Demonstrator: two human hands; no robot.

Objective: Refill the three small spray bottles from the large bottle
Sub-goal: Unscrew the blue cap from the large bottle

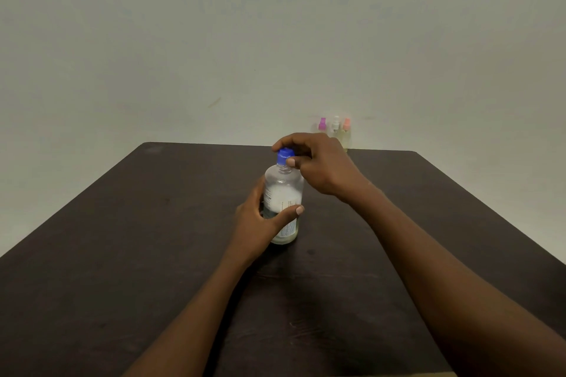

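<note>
The large clear bottle [283,190] stands upright in the middle of the dark table [122,254], with a little liquid at its bottom. My left hand [257,223] grips its body, thumb across the label. My right hand [318,162] pinches its blue cap [284,155] from above. Three small spray bottles stand together at the table's far edge: one with a pink top [322,124], one with a white top [336,125], one with an orange top [346,125]. My right hand hides their lower parts.
A plain pale wall [214,40] rises behind the table. The table's far edge runs just behind the small bottles, and its left and right edges slope toward me.
</note>
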